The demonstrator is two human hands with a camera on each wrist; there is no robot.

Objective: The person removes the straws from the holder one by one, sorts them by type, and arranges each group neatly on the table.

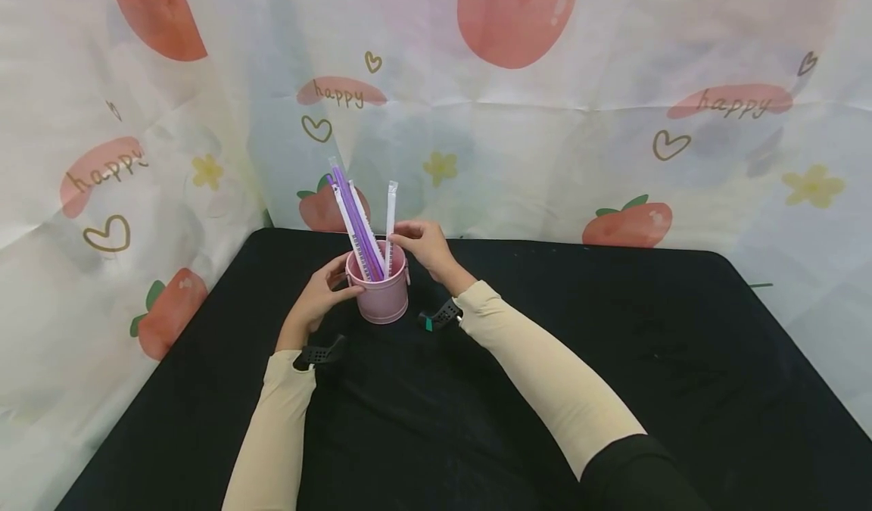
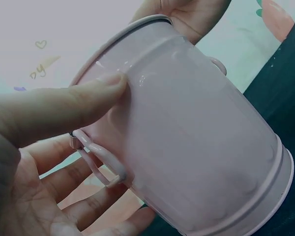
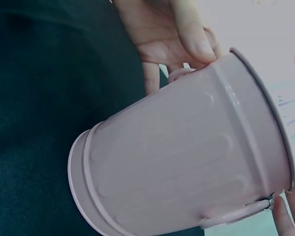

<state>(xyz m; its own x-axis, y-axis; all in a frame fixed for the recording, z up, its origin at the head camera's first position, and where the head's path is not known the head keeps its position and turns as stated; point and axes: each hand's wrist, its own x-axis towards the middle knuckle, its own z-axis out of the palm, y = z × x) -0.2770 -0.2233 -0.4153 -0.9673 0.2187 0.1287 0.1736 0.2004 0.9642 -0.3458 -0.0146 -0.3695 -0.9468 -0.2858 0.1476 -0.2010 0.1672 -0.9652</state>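
A small pink bucket [image 1: 383,303] stands upright on the black-covered table, towards its far left. My left hand [image 1: 316,291] holds it from the left, the thumb pressed on its outer wall below the rim and the fingers spread beside a small side handle [image 2: 102,162]. Several long purple straws [image 1: 356,219] in wrappers, with white ones among them, lean left out of the bucket. A single white wrapped straw [image 1: 391,208] stands nearly upright at the right inside of the rim. My right hand [image 1: 425,246] pinches it just above the rim; its lower end is inside the bucket.
The black tablecloth [image 1: 579,329] covers the table. Behind and to the left hangs a pale curtain [image 1: 518,148] printed with fruit, hearts and flowers, close to the table's far edge. Dark wrist straps [image 1: 443,314] sit on both wrists.
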